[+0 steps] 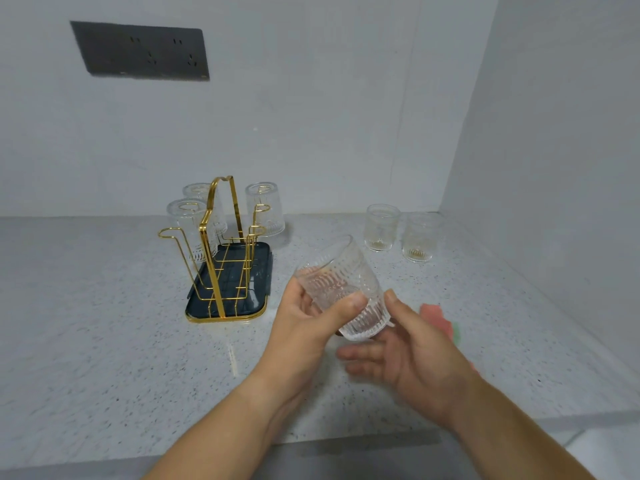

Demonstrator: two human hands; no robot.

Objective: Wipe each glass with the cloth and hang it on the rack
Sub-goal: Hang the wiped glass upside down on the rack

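In the lower centre the left hand [304, 327] grips a tilted ribbed glass [343, 289], with the right hand [408, 355] spread just under its base. The pink cloth [437, 315] lies on the desk [104, 341] behind that hand. The rack [221, 244], centre left, carries three glasses [265, 209].

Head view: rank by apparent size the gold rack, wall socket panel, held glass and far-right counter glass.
Gold rack
Wall socket panel
Held glass and far-right counter glass: unsure; nearness enlarges the held one.
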